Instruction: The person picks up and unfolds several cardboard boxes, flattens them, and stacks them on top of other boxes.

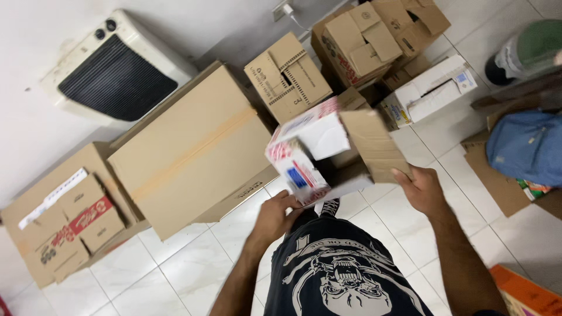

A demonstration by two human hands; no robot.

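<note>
1. left hand [276, 213] is curled round the bottom corner of a small white carton [307, 155] with red and blue print, fingers closed on its edge.
2. right hand [422, 190] has the carton's brown flap [374, 143] pinched at the lower edge, thumb on top, the other fingers tucked under, so i can't really tell how tight that grip is.
3. the carton is up in the air in front of the person's chest, tilted, its flaps standing open, above the white tiled floor [175, 269].
4. just behind it on the floor sits a big plain brown box [193, 152] with a tape strip across the top.
5. further back there's a smaller brown box [287, 76] and a pile of open cartons [374, 41].
6. a white heater-looking unit [114, 70] is against the wall at the top left, and a blue bag [527, 146] lies off to the right.
</note>
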